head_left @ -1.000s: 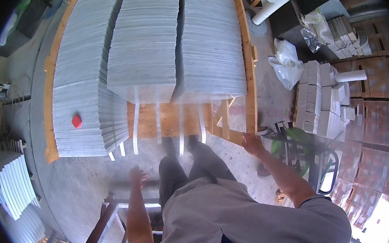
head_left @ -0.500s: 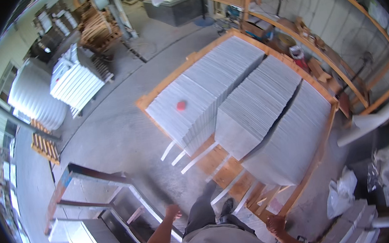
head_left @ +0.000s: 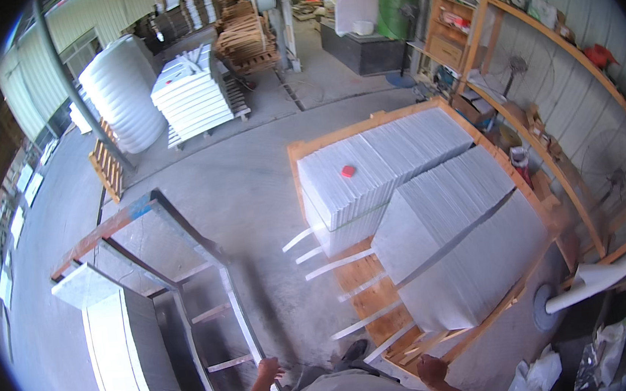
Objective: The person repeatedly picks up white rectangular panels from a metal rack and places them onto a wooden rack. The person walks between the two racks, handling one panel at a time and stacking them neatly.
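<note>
Since a moment ago, my view has swung further left. My left hand (head_left: 268, 368), fingers spread and empty, touches the metal rack (head_left: 185, 285); my right hand (head_left: 430, 369), loosely curled and empty, hangs beside the wooden pallet (head_left: 362, 297) of stone slabs (head_left: 438, 220).

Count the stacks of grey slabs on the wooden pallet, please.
3: the far stack with a red object on top, the middle stack, the nearest stack.

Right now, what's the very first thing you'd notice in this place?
The big stacks of pale grey slabs on a wooden pallet, right of centre, with a small red thing on top. Left of them stands a metal rack holding a few slabs, and the left hand is close to its near end.
</note>
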